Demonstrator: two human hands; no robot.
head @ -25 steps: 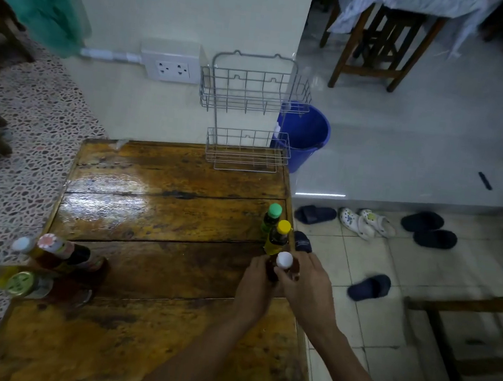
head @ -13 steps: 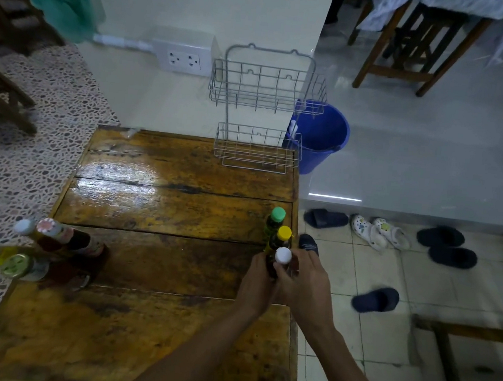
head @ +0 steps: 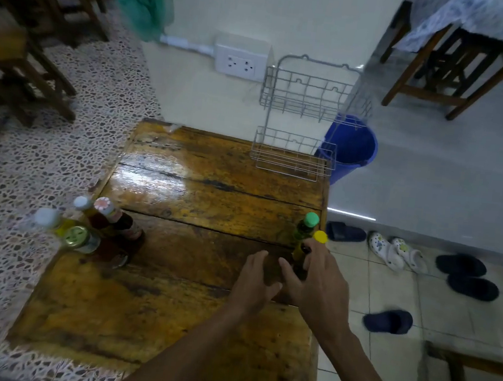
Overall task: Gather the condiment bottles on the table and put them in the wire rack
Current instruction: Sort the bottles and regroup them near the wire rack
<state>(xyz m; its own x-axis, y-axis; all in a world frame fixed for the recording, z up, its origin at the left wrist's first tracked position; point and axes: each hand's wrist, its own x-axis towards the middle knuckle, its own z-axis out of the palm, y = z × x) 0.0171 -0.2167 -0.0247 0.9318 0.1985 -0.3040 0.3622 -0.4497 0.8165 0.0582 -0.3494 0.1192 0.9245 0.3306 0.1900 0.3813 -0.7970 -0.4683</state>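
Both hands are over the near right part of the table (head: pixel 169 306). The right hand (head: pixel 317 279) has its fingers (head: pixel 311 255) curled about a dark bottle (head: pixel 298 268), mostly hidden beneath them; whether the hold is firm cannot be told. The left hand (head: pixel 255 279) lies just beside it, fingers loosely spread, holding nothing visible. Just beyond the right fingers stand a yellow-capped bottle (head: pixel 320 236) and a green-capped bottle (head: pixel 310 220). Well to the left of the fingers stands a cluster of bottles (head: pixel 97 230) at the table's left edge. The wire rack (head: pixel 294 151) stands empty at the far end, well beyond the fingers.

Assessment: the bottles are likely glass, rigid, moderately heavy, breakable and possibly slick. Each is best taken round the body below the neck, not by the cap.
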